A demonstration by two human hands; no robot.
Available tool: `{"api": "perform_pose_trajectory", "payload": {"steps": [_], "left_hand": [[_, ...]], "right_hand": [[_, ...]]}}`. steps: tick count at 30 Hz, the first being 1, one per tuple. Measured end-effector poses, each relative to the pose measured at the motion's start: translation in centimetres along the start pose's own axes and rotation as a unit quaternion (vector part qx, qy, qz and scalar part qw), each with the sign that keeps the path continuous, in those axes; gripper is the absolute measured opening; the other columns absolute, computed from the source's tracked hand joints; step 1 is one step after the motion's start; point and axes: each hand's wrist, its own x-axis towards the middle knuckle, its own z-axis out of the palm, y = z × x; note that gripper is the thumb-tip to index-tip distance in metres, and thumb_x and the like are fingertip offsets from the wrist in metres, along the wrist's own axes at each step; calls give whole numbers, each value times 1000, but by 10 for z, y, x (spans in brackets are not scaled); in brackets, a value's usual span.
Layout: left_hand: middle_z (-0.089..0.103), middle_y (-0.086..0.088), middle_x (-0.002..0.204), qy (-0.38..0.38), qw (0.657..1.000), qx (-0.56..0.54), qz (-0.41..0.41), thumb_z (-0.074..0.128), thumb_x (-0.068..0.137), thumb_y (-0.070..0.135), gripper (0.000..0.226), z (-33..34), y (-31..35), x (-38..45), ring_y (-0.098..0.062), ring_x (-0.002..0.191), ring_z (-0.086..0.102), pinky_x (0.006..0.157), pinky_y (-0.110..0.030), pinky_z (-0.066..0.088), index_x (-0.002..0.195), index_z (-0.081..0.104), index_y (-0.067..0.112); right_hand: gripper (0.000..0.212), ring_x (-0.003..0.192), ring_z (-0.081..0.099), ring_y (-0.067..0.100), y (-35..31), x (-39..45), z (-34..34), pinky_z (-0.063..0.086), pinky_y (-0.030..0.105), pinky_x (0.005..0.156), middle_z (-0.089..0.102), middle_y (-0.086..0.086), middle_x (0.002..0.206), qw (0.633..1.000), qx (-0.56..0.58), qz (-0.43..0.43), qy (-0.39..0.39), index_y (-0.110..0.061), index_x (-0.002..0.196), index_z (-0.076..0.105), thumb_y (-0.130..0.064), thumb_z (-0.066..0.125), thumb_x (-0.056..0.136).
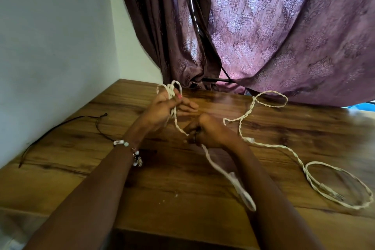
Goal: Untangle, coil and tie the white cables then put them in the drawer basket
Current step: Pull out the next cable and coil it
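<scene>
While both hands grip white cable [241, 119], curtains [284, 36] hang behind.

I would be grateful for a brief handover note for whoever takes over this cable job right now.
Left hand: raised, grips a few gathered loops of the white twisted cable.
Right hand: fist closed round the same cable, lower down; a strand runs between the hands.
Rest of the cable trails loose over the wooden table, with open loops at the right.
Done: coiling started.
Left: finish coiling, tie, put away. No drawer basket in view.
</scene>
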Motion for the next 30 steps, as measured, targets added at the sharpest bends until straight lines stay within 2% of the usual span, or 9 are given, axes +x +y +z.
{"api": "perform_pose_trajectory", "payload": {"steps": [2,5,10,13,17,22,25,28,30], "left_hand": [[70,-8,75,-1,993,110,-48,42,100,12,28,5,-7,-3,-18,67,66,57,-22,53,111,46,-12],[61,-8,75,-32,973,221,-56,53,94,34,46,5,-12,-6,-13,65,58,55,-23,46,109,51,-9],[48,6,43,-2,991,130,-38,40,102,15,16,13,-6,-7,-3,32,39,33,-15,31,101,45,0],[38,4,38,50,993,101,-28,38,102,15,19,4,-6,-4,-5,26,28,31,-14,21,94,46,0],[32,-1,39,-8,996,-18,-89,30,104,29,38,-9,-2,-4,-5,24,20,37,-17,11,81,53,8],[41,-2,40,-153,966,-119,-171,30,86,56,58,6,1,-9,-3,23,25,33,-9,25,84,60,7],[40,5,37,-247,937,-200,-148,45,77,66,55,9,2,-10,0,24,30,31,-11,28,86,51,12],[37,8,37,-198,948,-225,-106,64,77,55,44,8,-2,-6,0,25,30,31,-12,31,84,49,13],[36,9,36,-160,947,-262,-96,52,87,48,33,8,0,-5,0,24,26,30,-12,24,80,50,15]], "right_hand": [[22,61,55,-7,-4,-5,-5,43,6,56,65,-4,88,987,161,13,16,7,103,65,5,68,81],[22,45,59,8,-3,-11,-9,44,17,40,72,4,70,908,417,39,9,5,100,62,1,70,79],[29,51,64,9,4,-20,-23,50,16,42,72,19,84,774,630,63,-10,-3,83,71,-27,55,80],[35,47,57,7,8,-30,-38,35,10,29,71,20,89,731,682,18,18,-1,88,74,-28,56,76],[22,38,42,3,25,-28,-43,27,12,33,70,19,81,818,547,18,179,2,110,62,0,56,89],[13,35,40,0,21,-12,-30,31,10,37,64,16,70,846,420,53,322,10,99,63,5,55,91],[8,35,46,-1,27,-7,-24,34,13,37,63,15,68,857,342,85,375,9,91,66,5,61,87],[7,39,44,9,38,-3,-19,31,18,38,61,19,66,845,350,99,392,1,88,64,-4,68,84],[7,39,44,10,40,-2,-16,33,18,37,57,15,64,847,367,91,373,-5,92,59,-2,64,87]]}}
